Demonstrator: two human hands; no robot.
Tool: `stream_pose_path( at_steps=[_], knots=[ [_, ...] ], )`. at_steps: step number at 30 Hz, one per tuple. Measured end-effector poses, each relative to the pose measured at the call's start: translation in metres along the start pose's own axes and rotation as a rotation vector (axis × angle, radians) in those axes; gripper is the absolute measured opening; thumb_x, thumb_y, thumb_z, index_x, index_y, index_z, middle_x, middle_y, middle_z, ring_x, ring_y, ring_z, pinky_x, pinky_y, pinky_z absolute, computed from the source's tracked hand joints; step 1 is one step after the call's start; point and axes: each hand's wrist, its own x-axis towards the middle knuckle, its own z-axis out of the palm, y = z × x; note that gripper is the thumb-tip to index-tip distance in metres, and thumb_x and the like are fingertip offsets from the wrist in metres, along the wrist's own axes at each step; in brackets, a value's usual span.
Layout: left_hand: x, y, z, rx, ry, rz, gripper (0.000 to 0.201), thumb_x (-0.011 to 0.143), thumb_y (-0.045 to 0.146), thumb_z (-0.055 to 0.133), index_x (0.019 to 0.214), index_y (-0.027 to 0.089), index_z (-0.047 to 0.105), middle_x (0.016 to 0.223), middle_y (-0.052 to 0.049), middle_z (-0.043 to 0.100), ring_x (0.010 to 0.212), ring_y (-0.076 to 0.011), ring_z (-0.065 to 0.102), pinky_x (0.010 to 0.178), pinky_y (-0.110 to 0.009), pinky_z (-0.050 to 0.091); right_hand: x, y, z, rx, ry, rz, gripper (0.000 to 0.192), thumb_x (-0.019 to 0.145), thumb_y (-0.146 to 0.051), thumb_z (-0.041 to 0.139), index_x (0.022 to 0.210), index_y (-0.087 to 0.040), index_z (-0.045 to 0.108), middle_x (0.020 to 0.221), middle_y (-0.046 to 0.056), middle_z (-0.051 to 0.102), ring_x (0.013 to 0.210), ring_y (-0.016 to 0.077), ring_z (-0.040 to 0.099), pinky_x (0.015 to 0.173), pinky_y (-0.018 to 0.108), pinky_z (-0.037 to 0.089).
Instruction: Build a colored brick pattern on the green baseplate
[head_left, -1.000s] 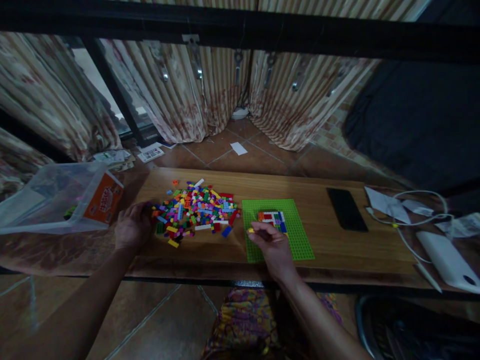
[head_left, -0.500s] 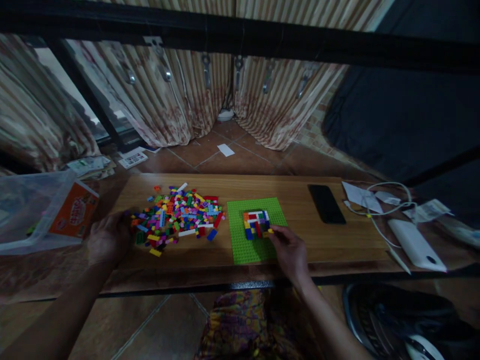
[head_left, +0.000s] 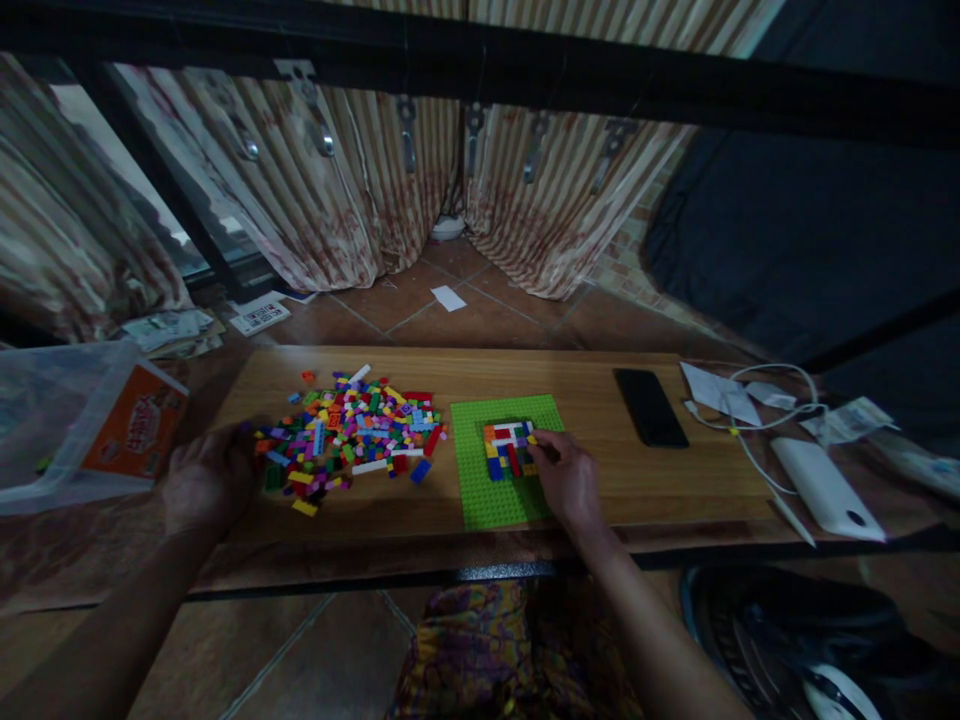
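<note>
A block of toy bricks in mixed colours stands on a green studded baseplate. At its right edge, my right hand pinches a small yellow brick between thumb and fingers. The brick touches or sits just over the block; which one I cannot tell. My left hand lies at the left edge of a heap of loose bricks. Its fingertips are dark and blurred, so their grip does not show.
The wooden board carries heap, baseplate and a black phone. A clear plastic box with an orange label stands left. On the right lie a white power bank, a cable, papers and a white pen.
My right hand has moved slightly away from me and left, carrying the yellow brick from the block's near right corner up along its right edge. The left hand stays beside the heap.
</note>
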Motion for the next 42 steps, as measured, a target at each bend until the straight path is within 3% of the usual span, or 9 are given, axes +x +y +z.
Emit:
stream_pose_path(
  at_steps=[14, 29, 42],
  knots=[
    [0.0, -0.003, 0.004, -0.031, 0.005, -0.006, 0.045, 0.089, 0.035, 0.032, 0.118, 0.014, 0.06, 0.113, -0.015, 0.064, 0.105, -0.03, 0.054, 0.095, -0.044, 0.043, -0.001, -0.002, -0.004, -0.051, -0.06, -0.039, 0.025, 0.085, -0.032, 0.055, 0.098, -0.017, 0.071, 0.095, 0.011, 0.073, 0.083, 0.0218, 0.067, 0.077, 0.036, 0.052],
    [0.0, -0.004, 0.005, -0.026, 0.016, 0.001, 0.046, 0.088, 0.035, 0.032, 0.12, 0.013, 0.059, 0.113, -0.015, 0.063, 0.105, -0.0302, 0.054, 0.095, -0.043, 0.043, -0.002, -0.008, 0.0, -0.14, -0.019, -0.007, 0.024, 0.086, -0.031, 0.051, 0.09, -0.016, 0.069, 0.089, 0.011, 0.072, 0.079, 0.0223, 0.065, 0.074, 0.035, 0.049],
    [-0.001, -0.002, 0.003, -0.001, -0.001, -0.009, 0.047, 0.088, 0.032, 0.031, 0.12, 0.012, 0.059, 0.115, -0.015, 0.063, 0.106, -0.03, 0.054, 0.095, -0.042, 0.044, 0.007, -0.011, -0.004, -0.091, -0.034, 0.188, 0.019, 0.077, -0.035, 0.059, 0.075, -0.019, 0.069, 0.075, 0.007, 0.073, 0.067, 0.0216, 0.066, 0.065, 0.032, 0.046]
  ],
)
